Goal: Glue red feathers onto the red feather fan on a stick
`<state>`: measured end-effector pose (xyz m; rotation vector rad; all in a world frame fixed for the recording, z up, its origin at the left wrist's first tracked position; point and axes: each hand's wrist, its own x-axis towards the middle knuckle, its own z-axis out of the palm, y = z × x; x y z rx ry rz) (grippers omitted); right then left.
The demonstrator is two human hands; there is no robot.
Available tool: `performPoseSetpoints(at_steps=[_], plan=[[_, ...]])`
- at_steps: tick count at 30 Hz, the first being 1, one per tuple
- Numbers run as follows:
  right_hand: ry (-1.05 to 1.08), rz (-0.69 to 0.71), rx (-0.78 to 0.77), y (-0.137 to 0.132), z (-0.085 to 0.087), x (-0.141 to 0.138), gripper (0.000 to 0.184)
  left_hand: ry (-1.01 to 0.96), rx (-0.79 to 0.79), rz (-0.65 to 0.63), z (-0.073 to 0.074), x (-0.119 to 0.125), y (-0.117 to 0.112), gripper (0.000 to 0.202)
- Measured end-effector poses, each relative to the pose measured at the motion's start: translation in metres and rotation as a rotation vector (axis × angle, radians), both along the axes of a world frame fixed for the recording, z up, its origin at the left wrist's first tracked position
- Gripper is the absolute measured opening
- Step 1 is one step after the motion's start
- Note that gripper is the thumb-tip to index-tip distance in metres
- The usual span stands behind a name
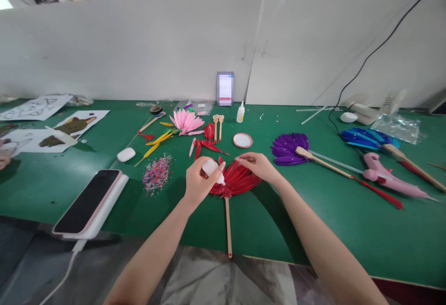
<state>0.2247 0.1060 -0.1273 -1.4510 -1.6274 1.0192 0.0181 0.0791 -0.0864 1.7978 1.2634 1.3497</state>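
Observation:
A red feather fan (240,182) on a wooden stick lies on the green table (313,230) right in front of me. My left hand (200,182) is closed round a small white glue bottle (213,169), its nozzle pointing down at the fan's base. My right hand (256,165) rests on the fan's upper feathers, fingers pressed together on them. Loose red feathers (209,143) lie just beyond the fan.
A purple feather fan (289,149), a blue fan (367,139) and a pink glue gun (390,177) lie to the right. A phone (88,201), a sequin pile (156,173), a pink fan (187,121), a round lid (243,140) and another glue bottle (240,112) sit left and behind.

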Motion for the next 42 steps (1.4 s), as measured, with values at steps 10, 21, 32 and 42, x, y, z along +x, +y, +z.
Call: performPoseSetpoints(at_steps=[10, 21, 32, 42], plan=[[0.037, -0.135, 0.08, 0.005, -0.011, 0.0, 0.032, -0.072, -0.032, -0.001, -0.004, -0.001, 0.002, 0.021], [0.117, -0.359, 0.189, 0.009, -0.009, 0.014, 0.046, -0.571, -0.237, 0.012, -0.004, -0.005, 0.015, 0.028], [0.118, -0.373, 0.315, 0.006, -0.005, 0.015, 0.038, -1.092, -0.518, -0.156, -0.002, -0.015, 0.026, 0.024], [0.118, -0.372, 0.313, 0.01, -0.011, 0.019, 0.038, -0.91, -0.384, -0.13, 0.0, -0.013, 0.022, 0.03]])
